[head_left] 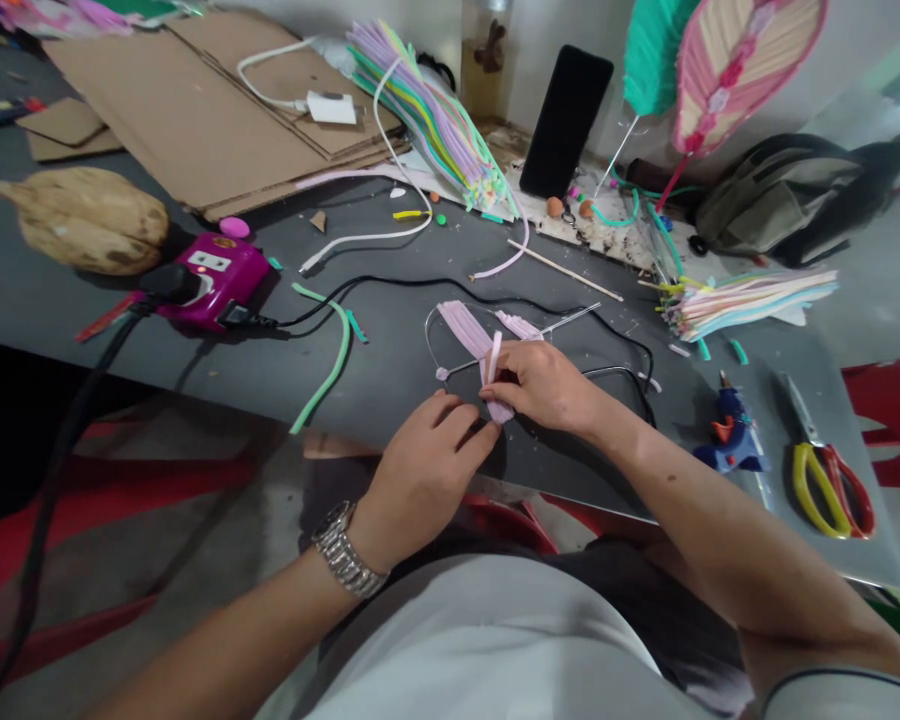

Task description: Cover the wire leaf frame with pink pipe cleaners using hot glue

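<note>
A wire frame with flat bands of pale pink pipe cleaners (463,330) lies at the table's near edge. My right hand (547,385) pinches a pale pink pipe cleaner (495,358) between thumb and fingers, over the middle of this piece. Beside it, my left hand (431,460), with a metal watch on the wrist, has its fingers curled in at the near end of the pink band; what they hold is hidden beneath them. A small pink knob (441,374) sits on the wire just beyond the left fingers.
A magenta power adapter (214,280) with black cables stands left. Scissors (825,470) and a blue glue gun (732,430) lie right. Pipe-cleaner bundles (435,110), cardboard (217,120), a phone (568,120) and leaf-shaped fans (742,70) are behind. A green pipe cleaner (334,365) lies left of my hands.
</note>
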The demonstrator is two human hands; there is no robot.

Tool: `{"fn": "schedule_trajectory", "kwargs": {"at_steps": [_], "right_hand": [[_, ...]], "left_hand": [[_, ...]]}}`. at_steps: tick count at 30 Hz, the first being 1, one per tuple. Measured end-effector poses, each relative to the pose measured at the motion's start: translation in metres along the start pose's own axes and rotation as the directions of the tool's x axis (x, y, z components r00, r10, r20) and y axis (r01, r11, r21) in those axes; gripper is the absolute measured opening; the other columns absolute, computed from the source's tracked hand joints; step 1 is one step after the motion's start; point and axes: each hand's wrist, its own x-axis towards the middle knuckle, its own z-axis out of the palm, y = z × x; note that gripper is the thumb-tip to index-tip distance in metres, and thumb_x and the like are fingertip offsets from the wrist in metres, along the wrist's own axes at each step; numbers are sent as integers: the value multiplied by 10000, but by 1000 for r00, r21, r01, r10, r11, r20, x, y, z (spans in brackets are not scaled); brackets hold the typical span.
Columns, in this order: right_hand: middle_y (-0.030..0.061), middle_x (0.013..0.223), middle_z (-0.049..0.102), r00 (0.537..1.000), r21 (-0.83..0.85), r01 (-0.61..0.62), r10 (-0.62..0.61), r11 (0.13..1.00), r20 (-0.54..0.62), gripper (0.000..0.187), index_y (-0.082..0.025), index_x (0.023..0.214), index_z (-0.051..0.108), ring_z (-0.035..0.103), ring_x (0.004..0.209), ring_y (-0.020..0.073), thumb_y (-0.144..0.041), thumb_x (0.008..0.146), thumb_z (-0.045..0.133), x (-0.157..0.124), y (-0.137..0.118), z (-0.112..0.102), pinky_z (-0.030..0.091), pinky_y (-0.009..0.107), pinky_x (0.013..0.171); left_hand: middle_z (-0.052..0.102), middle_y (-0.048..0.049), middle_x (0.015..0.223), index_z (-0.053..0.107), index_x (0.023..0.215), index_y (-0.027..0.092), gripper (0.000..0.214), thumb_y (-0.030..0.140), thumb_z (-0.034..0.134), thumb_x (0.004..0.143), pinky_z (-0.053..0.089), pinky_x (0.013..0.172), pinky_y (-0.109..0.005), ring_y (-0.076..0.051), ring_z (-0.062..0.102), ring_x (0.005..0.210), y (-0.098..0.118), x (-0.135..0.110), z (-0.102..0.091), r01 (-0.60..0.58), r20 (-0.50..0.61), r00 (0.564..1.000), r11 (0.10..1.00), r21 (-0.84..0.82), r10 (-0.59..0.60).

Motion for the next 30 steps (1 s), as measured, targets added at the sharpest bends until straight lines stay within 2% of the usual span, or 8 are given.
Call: {"fn": "schedule_trajectory", "kwargs": {"at_steps": [10, 19, 22, 26, 30], "right_hand": [[6, 803, 659, 1000, -6, 9, -9, 1000, 4, 150, -164, 743, 672, 576, 732, 125, -115, 863, 748, 0, 0, 0, 409, 264, 713], [7, 802, 649, 1000, -30, -6, 7, 1000, 8, 147, -158, 751, 663, 565, 733, 126, -112, 867, 741, 0, -3, -1, 402, 268, 713], [7, 791, 642, 999, -33, -30, 30, 999, 9, 162, -156, 742, 651, 562, 733, 127, -124, 871, 745, 0, -3, -1, 388, 266, 703], [2, 788, 635, 1000, -19, -27, 27, 999, 7, 162, -158, 750, 649, 560, 737, 125, -154, 875, 751, 0, -1, 0, 377, 261, 709], [2, 796, 629, 1000, -18, -7, 8, 1000, 5, 169, -159, 749, 643, 543, 737, 122, -167, 884, 745, 0, 0, 0, 365, 257, 708]], "left_hand": [[647, -148, 1006, 700, 1122, 95, 292, 47, 449, 978, 559, 990, -504, -274, 556, 1010, 15, 4, -2, 87, 59, 994, 995, 42, -90], [640, -142, 1026, 668, 1155, 92, 292, 44, 436, 982, 528, 1055, -553, -269, 571, 1005, 25, 4, 8, 170, 27, 985, 982, 87, -173], [640, -125, 1024, 668, 1149, 109, 278, 44, 459, 977, 526, 1077, -545, -262, 592, 1030, 24, -1, 12, 177, -26, 984, 983, 55, -175], [652, -125, 1110, 642, 1185, 136, 313, 20, 462, 957, 500, 1133, -542, -253, 604, 1134, 18, -12, 19, 155, -173, 971, 984, -85, -168], [659, -140, 1106, 647, 1197, 129, 330, 14, 463, 948, 511, 1120, -562, -265, 601, 1126, 16, -15, 21, 138, -177, 973, 987, -80, -150]]}}
